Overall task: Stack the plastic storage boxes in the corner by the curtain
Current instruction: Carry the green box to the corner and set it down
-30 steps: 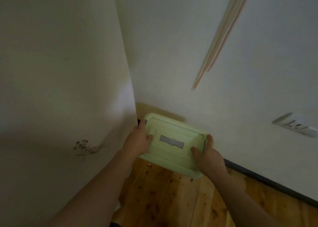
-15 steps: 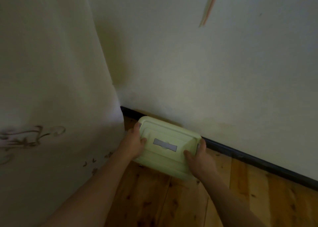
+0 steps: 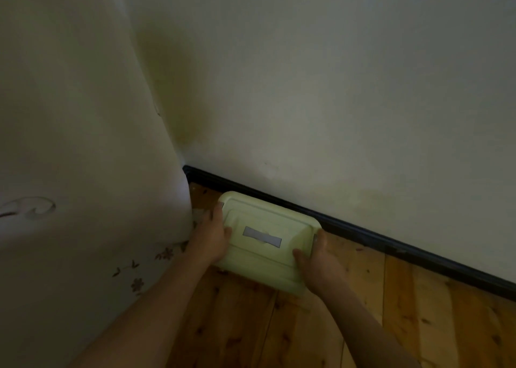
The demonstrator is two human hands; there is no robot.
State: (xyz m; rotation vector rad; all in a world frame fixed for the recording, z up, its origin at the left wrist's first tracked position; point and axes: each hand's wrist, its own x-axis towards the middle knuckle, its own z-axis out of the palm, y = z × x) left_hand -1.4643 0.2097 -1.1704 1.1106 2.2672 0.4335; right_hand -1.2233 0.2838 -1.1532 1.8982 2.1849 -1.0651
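two bare forearms reach in from the bottom edge, over the wooden floor [image 3: 321, 337], and meet at a pale green storage box [image 3: 268, 239] held between them. the left hand [image 3: 210, 239] grips the box's left short end, thumb laid on the lid and fingers curled down the side out of sight. the right hand [image 3: 318, 261] grips the right near corner the same way, thumb on the lid's edge, forefinger up along the right end. a grey label [image 3: 262, 236] sits on the middle of the lid. whether the box's base already touches the boards cannot be told, as the lid hides it.

compared with half a second ago the box sits lower and nearer the black skirting board [image 3: 335, 225], which now runs just behind its far edge; a second ago it was held well up against the wall, with the floor only at the bottom of the view. both grips are unchanged.

left of the box hangs the white curtain [image 3: 83, 158], its embroidered flower hem just beside the left wrist. a strip of bare floor separates the box from the corner where curtain and skirting meet. beyond rises the plain cream wall [image 3: 335, 88]; the pink strip and the wall socket seen earlier are now out of frame.
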